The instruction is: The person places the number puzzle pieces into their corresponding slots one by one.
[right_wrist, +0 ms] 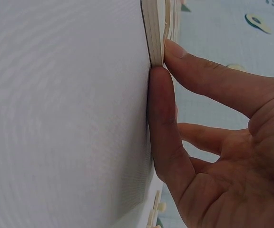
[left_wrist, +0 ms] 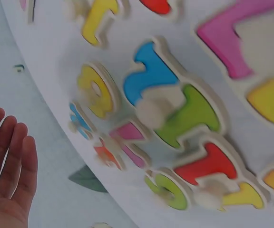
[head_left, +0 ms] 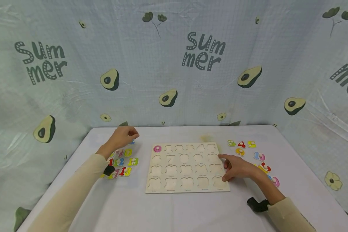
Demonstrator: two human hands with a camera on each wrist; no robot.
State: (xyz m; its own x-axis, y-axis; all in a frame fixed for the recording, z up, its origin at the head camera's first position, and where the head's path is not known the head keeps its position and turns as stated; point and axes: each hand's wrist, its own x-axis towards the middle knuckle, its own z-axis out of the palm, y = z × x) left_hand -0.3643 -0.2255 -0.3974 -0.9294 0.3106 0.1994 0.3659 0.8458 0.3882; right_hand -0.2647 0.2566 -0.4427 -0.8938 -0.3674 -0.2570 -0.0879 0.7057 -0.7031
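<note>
A cream wooden number puzzle board (head_left: 188, 192) lies in the middle of the table, with a pink zero piece (head_left: 157, 149) in its top left recess. My right hand (head_left: 239, 167) holds the board by its right edge. In the right wrist view, thumb and forefinger are on the board's edge (right_wrist: 152, 35). My left hand (head_left: 122, 138) is raised above the left group of number pieces, near a blue piece (head_left: 132, 142) that it partly covers. Its fingers (left_wrist: 14, 156) are loosely bent, with nothing seen in them. Below are a blue-and-green number piece (left_wrist: 189, 114) and a red-and-yellow one (left_wrist: 210, 164).
More knobbed number pieces lie left of the board, such as a yellow-green thirteen (head_left: 133, 161). Another group is on the right, including a red four (head_left: 241, 144) and a blue-and-pink ten (head_left: 259, 156), partly under the right forearm. A patterned curtain (head_left: 168, 64) stands behind the table.
</note>
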